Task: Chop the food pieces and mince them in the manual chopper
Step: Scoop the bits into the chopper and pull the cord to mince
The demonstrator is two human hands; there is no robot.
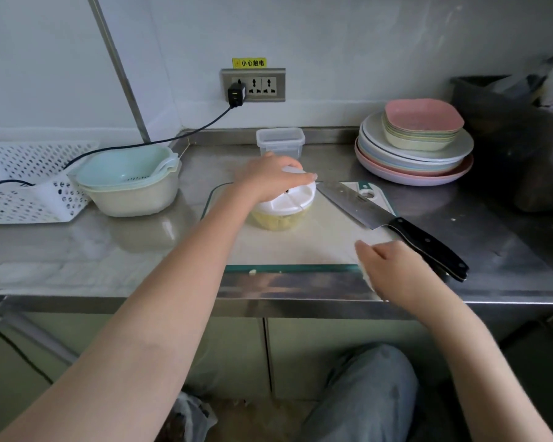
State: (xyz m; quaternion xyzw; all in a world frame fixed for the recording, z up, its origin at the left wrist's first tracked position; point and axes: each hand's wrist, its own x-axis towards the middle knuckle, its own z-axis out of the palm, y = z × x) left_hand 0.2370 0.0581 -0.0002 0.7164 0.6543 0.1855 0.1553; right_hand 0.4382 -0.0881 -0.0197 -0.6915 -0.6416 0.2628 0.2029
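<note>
The left hand (270, 180) lies on the white lid of the one manual chopper (283, 205), its fingers curved over the lid's top. The right hand (393, 269) is blurred and holds something white; its fingers are hard to see. The clear round bowl holds yellowish food pieces (276, 222) and stands on one pale cutting board (304, 247). One steel knife (393, 223) with a black handle lies just beside. The steel table (109, 237) shines.

Yellow label (249, 62) reading "小心触电" on the wall above the socket panel (253, 85)
</note>
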